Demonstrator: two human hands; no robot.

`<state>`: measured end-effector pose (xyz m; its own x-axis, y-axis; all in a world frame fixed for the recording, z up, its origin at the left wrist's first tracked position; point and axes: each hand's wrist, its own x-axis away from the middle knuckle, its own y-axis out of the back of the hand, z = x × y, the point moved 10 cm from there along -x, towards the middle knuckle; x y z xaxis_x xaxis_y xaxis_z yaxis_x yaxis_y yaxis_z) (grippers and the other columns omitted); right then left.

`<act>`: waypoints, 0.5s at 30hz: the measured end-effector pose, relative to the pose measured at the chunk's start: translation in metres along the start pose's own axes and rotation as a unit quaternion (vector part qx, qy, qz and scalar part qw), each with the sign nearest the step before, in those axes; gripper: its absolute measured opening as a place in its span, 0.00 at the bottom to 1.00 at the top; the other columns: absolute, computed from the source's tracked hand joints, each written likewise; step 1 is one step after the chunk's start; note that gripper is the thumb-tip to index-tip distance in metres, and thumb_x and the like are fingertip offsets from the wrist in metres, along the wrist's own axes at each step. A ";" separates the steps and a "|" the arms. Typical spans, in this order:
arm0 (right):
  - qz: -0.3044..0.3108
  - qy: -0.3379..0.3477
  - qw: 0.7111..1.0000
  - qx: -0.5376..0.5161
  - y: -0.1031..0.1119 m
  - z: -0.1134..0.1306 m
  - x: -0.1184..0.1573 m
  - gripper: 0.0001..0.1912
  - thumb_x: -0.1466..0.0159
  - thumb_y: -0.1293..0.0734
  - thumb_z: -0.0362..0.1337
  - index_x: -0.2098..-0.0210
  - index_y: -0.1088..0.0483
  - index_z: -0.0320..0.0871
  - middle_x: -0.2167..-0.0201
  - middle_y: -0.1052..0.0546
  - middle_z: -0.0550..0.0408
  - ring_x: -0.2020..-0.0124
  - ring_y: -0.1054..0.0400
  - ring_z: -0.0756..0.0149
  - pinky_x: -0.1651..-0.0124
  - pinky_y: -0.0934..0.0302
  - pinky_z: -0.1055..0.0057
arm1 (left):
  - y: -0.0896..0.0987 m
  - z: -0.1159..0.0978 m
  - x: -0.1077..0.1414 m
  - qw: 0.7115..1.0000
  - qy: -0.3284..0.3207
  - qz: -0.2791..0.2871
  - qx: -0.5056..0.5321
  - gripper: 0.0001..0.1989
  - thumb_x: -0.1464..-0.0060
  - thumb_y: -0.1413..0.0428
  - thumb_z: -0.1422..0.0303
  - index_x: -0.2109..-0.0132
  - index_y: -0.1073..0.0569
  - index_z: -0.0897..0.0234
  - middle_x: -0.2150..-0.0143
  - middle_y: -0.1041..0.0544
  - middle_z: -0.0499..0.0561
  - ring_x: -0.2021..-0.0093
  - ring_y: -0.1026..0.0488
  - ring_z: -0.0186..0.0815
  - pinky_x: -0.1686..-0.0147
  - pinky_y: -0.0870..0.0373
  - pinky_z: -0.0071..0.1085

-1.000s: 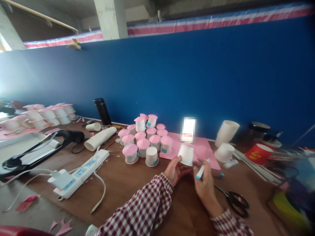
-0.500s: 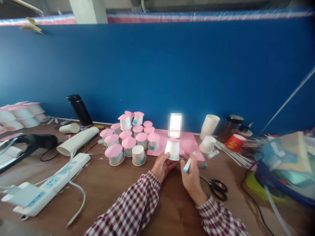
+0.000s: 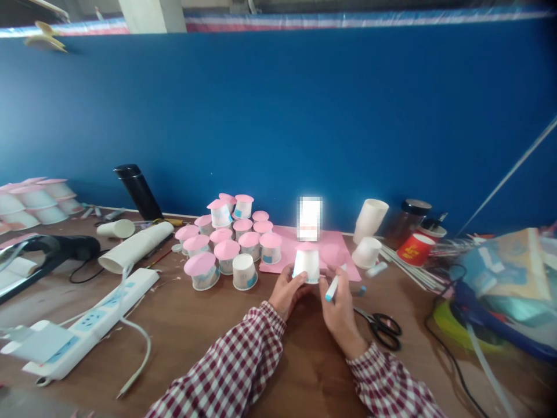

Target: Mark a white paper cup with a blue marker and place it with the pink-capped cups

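Observation:
A white paper cup, upside down, is between my hands above the brown table. My left hand grips its left side, the thumb on the cup wall. My right hand is closed around a white marker with a light blue end, its fingertips by the cup's right edge. Behind the cup lies a pink sheet with a blurred bright object over it. To the left stand several upturned cups with pink discs on top, and one cup without a disc.
Black scissors lie right of my right hand. Farther right are stacked cups, a red cup, a jar and a bag. At left are a power strip, a paper tube and a black bottle.
My left thumb has moved further across the front of the cup. The cup has shifted slightly right. The whole view has shifted slightly.

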<state>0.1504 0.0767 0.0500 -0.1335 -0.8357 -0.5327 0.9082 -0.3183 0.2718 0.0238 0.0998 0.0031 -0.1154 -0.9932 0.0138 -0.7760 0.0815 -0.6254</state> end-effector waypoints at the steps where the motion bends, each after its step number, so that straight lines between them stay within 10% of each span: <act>1: -0.001 0.000 1.000 0.003 0.000 0.000 0.000 0.15 0.37 0.40 0.41 0.52 0.42 0.42 0.56 0.29 0.44 0.55 0.33 0.58 0.54 0.37 0.59 | -0.001 0.000 0.000 1.000 0.001 0.005 0.000 0.21 0.54 0.40 0.64 0.52 0.32 0.65 0.55 0.27 0.58 0.56 0.28 0.40 0.55 0.32 0.39; 15: -0.007 0.014 1.000 0.011 0.005 0.008 0.000 0.14 0.37 0.41 0.39 0.53 0.42 0.41 0.57 0.29 0.45 0.56 0.33 0.59 0.54 0.37 0.59 | -0.006 0.002 0.002 0.999 0.020 0.027 -0.006 0.22 0.53 0.40 0.66 0.51 0.32 0.67 0.54 0.27 0.59 0.55 0.29 0.42 0.57 0.32 0.37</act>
<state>0.1521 0.0716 0.0575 -0.1337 -0.8185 -0.5587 0.8978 -0.3388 0.2814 0.0299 0.0972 0.0055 -0.1821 -0.9832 0.0112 -0.7757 0.1366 -0.6161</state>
